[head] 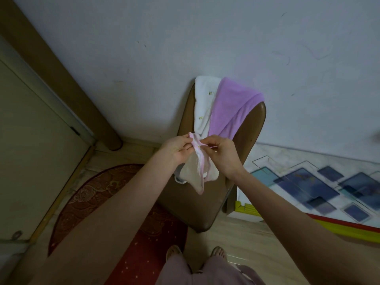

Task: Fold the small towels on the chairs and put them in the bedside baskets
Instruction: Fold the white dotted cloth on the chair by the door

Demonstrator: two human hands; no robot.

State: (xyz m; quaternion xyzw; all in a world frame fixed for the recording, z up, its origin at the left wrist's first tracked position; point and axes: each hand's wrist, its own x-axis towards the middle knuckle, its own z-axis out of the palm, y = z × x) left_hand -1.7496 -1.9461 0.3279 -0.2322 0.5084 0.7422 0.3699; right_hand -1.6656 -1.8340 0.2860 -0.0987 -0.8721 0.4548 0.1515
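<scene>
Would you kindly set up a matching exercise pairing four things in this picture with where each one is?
Things:
1. purple towel
2. white towel
3. pink-edged towel
4. red rug

Places:
A. on the floor, left of the chair
B. held in both hands above the seat
C. over the chair back, on the left side
D. over the chair back, on the right side

Pairs: 1-D, 2-C, 3-B, 4-A. The left hand and right hand both pinch the pink-edged towel's top edge.
</scene>
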